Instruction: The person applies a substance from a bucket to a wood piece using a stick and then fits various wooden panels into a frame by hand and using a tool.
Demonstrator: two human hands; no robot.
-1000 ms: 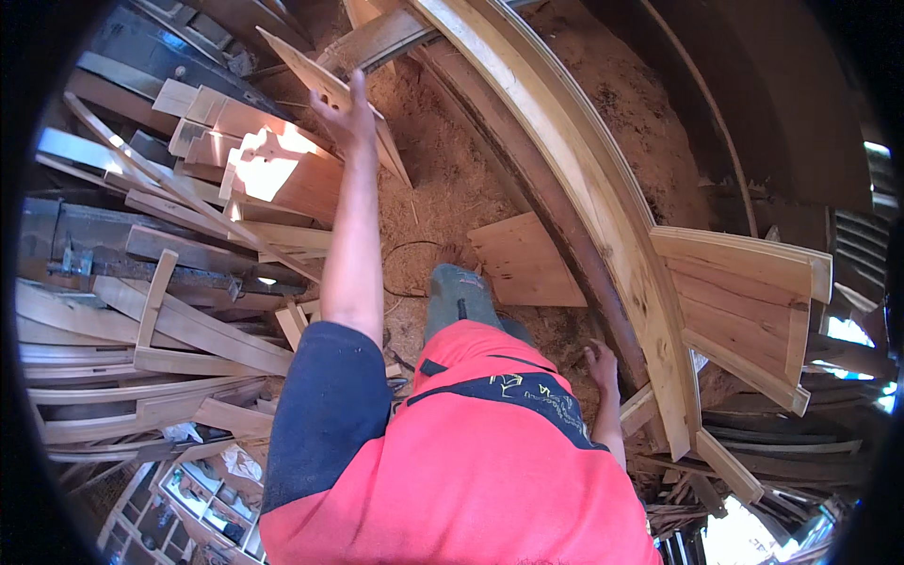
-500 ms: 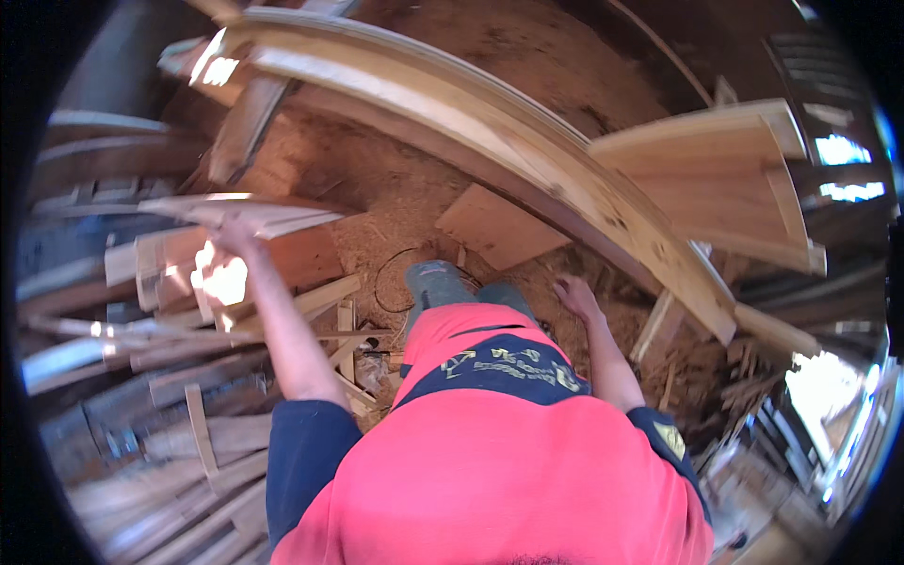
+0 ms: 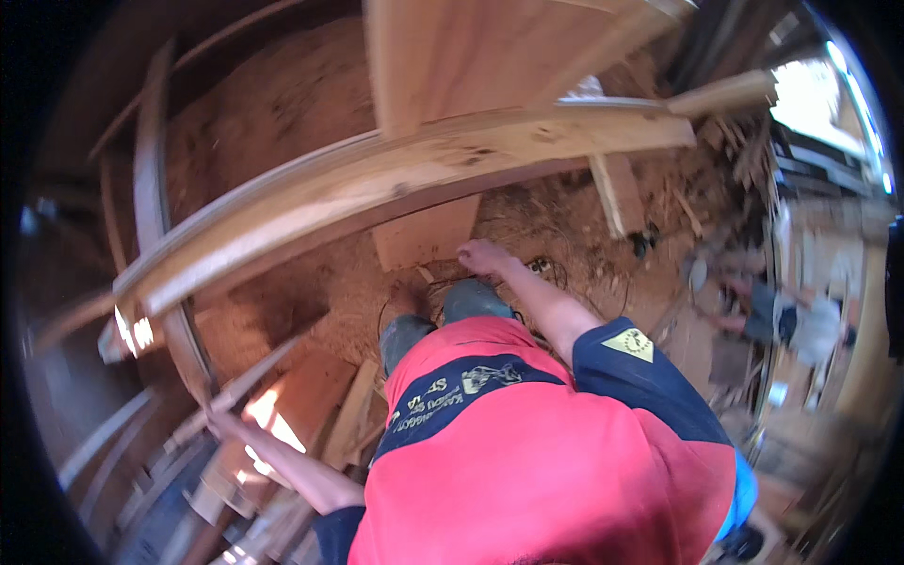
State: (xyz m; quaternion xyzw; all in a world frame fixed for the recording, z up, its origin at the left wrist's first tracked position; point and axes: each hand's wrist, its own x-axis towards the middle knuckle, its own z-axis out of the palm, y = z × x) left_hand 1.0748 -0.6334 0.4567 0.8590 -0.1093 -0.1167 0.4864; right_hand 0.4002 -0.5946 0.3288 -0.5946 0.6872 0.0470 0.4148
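My left hand (image 3: pixel 224 426) reaches out to the left, its fingers closed on the edge of a thin wooden board (image 3: pixel 252 375). Motion blur softens the fingers there. My right hand (image 3: pixel 484 257) hangs in front of my knees with its fingers curled in, and nothing shows in it. Just beyond it a flat reddish-brown panel (image 3: pixel 426 232) lies on the floor, partly under a long raised timber beam (image 3: pixel 405 179). Across the far side of that beam rests a wide plank (image 3: pixel 471 66).
Stacked boards (image 3: pixel 311 400) lie at my left. A short wooden post (image 3: pixel 617 193) stands under the beam's right end. Sawdust covers the floor (image 3: pixel 556 221). At the right is a person in a pale shirt (image 3: pixel 817 330); blue clothing (image 3: pixel 742 494) shows by my right shoulder.
The view has swung right, so the beam now crosses ahead of me. My left hand stays on the thin board. My right hand has come in front of my knees, its fingers now curled.
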